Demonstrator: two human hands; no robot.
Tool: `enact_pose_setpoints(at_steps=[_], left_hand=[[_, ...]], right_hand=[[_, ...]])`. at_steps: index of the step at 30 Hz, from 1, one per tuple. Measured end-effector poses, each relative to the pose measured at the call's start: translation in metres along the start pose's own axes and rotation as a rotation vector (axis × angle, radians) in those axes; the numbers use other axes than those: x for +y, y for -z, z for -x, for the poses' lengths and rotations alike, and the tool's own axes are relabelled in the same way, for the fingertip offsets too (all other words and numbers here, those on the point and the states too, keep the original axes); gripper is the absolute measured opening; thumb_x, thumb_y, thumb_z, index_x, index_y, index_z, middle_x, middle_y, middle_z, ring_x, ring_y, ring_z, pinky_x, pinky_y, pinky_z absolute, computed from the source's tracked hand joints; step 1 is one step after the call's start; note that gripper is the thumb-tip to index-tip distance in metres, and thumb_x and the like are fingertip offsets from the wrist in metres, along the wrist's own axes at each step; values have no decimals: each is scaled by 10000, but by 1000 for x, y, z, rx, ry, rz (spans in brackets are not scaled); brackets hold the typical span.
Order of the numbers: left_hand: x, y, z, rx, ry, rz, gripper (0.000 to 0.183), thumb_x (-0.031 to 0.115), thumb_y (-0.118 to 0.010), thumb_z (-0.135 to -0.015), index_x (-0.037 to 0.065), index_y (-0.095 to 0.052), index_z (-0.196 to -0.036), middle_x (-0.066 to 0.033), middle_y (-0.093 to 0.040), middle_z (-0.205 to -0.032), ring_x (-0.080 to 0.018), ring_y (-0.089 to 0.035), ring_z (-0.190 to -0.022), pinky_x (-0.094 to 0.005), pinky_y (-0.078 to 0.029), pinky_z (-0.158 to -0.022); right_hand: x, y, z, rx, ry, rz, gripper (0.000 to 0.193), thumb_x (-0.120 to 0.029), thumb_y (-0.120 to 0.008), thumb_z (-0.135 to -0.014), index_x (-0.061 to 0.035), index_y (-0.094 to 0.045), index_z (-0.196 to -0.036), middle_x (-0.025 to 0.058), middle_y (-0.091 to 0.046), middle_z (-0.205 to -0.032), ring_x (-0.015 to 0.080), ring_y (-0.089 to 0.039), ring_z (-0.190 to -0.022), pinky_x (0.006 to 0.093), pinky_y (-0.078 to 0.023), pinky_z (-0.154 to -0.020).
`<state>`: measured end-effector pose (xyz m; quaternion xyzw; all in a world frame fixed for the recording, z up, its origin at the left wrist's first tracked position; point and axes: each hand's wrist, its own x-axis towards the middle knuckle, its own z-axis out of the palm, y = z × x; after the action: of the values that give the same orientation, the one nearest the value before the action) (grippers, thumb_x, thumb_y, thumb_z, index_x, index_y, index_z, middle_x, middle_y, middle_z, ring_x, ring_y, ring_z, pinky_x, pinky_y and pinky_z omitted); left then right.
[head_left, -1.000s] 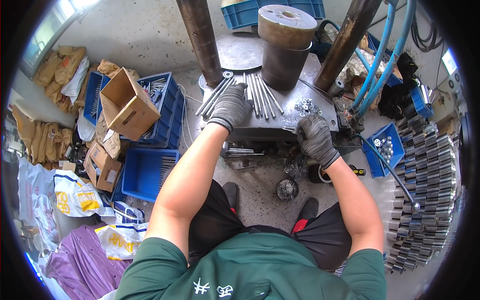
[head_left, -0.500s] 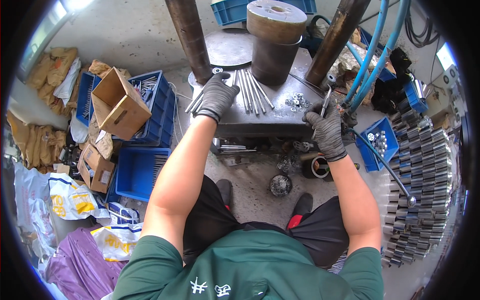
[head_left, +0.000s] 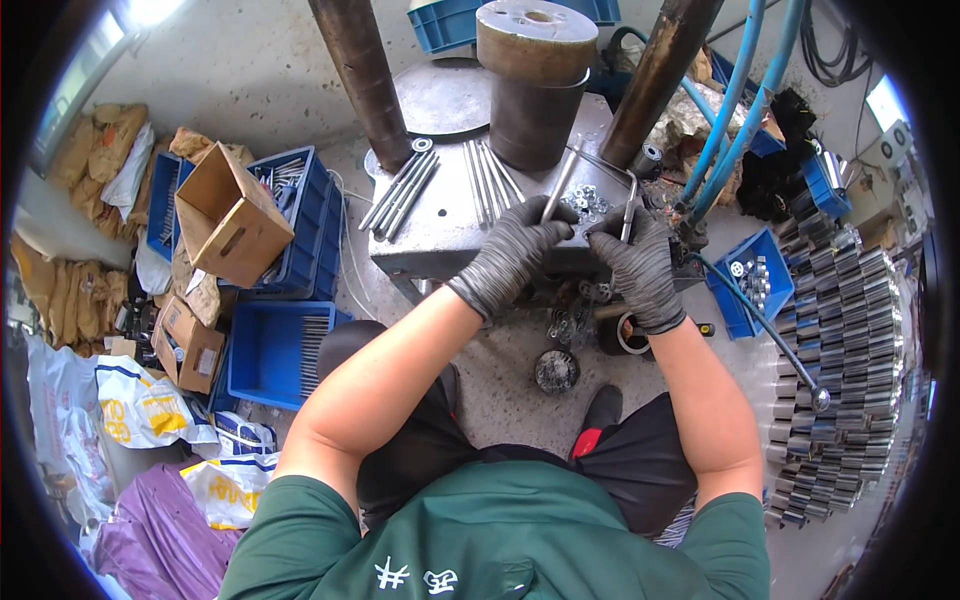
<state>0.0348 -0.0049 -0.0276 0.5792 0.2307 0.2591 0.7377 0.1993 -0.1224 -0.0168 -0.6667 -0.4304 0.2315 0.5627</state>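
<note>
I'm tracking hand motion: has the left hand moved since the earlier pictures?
Yes: the left hand has moved right and lower in view, away from the left column.

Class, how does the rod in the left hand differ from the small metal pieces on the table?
The rod is long and straight; the small metal pieces are compact. The rod is held in the left hand; the small metal pieces lie clustered on the table. Both look silvery.

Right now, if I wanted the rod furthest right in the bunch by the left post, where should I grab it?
Probably pinch the rod near its front end, coming from the person's side, slightly right. It lies slanted, its far end close to the post and ring, while bare tabletop lies on its right.
</note>
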Motion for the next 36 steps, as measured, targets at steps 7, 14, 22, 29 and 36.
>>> enact_pose_setpoints(at_steps=[7, 14, 22, 29, 36], left_hand=[[12, -14, 1, -47, 97, -254, 307, 191, -726, -972, 15, -635, -1207, -79, -681, -982, -142, -664, -841, -279, -582, -720], [-1, -20, -4, 69, 240, 348, 306, 117, -715, -947, -15, -603, -1200, -87, -698, -924, -185, -736, -850, -296, -628, -679], [-8, -13, -8, 125, 139, 156, 241, 128, -707, -948, 26, -611, -1143, -42, -654, -858, -164, -700, -734, -301, -604, -602], [-2, -2, -12, 158, 395, 490, 128, 135, -686, -975, 77, -593, -1041, -14, -584, -794, -83, -554, -580, -225, -471, -460], [6, -5, -12, 186, 284, 566, 101, 135, -650, -1012, 107, -566, -1061, -44, -650, -872, -41, -493, -557, -190, -401, -433]], right_hand=[[3, -1, 4, 21, 42, 123, 223, -109, -795, -817, -43, -656, -979, 65, -680, -830, 154, -633, -751, 338, -547, -728], [-3, -12, 6, 141, 305, 353, 243, -140, -775, -820, -27, -650, -995, 176, -696, -812, 340, -710, -742, 421, -559, -686], [-4, -21, 2, 159, 323, 438, 225, -124, -769, -808, -15, -626, -944, 183, -665, -740, 376, -684, -690, 453, -538, -637], [-1, -19, -2, 113, 429, 540, 174, -101, -736, -808, -26, -627, -920, 179, -648, -768, 360, -675, -699, 435, -535, -650], [53, 11, -37, 92, 121, 781, 223, -146, -735, -822, -44, -675, -1010, 185, -693, -846, 345, -711, -800, 439, -557, -747]])
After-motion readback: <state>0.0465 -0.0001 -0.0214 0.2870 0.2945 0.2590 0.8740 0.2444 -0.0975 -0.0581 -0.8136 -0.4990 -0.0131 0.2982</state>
